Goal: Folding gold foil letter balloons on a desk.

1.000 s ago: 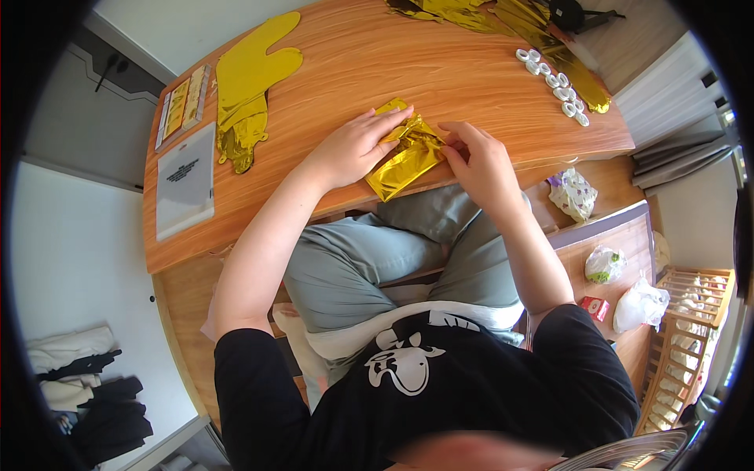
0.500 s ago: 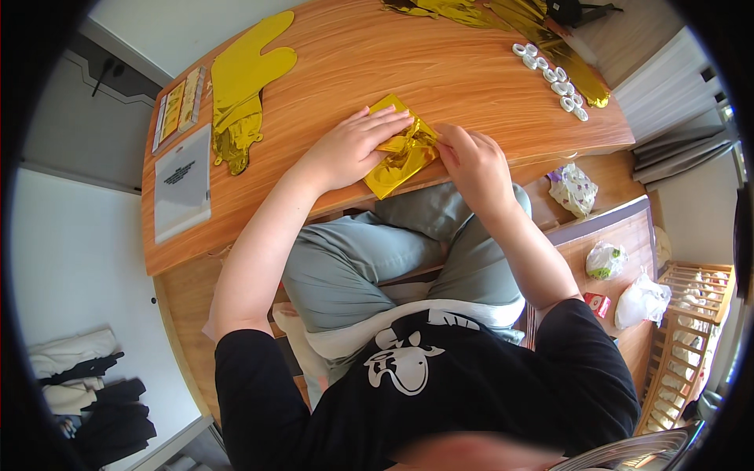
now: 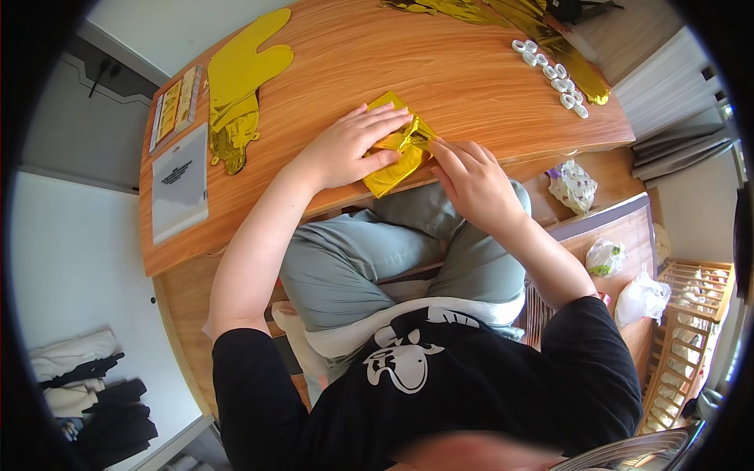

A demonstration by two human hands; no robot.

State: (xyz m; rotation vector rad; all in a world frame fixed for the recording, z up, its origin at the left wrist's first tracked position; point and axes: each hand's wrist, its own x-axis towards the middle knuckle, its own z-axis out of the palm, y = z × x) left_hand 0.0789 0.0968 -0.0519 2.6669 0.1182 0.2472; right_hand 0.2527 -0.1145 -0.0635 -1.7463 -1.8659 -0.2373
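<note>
A folded gold foil balloon [image 3: 394, 176] lies near the table's front edge as a shiny, creased rectangle. Across its left side rests my left hand [image 3: 353, 145], open, fingers stretched over the foil and thumb pointing right. My right hand [image 3: 476, 179] is at the packet's right edge; its fingers reach out and press the foil there with their tips, thumb lower down. What lies under my left palm is hidden. Farther left, a flat, unfilled gold foil balloon [image 3: 239, 86] with two rounded lobes is spread on the table.
Several small white rings [image 3: 558, 76] lie at the right, beside more gold foil [image 3: 581, 74]. On the left are a clear plastic sleeve [image 3: 180, 184] and a flat box [image 3: 174, 110]. Plastic bags [image 3: 642, 298] sit on a lower surface at right, near a wooden slatted rail [image 3: 679, 345].
My right hand's fingers have straightened from a pinch at the foil's edge and now lie against it. My left thumb has moved out over the foil.
</note>
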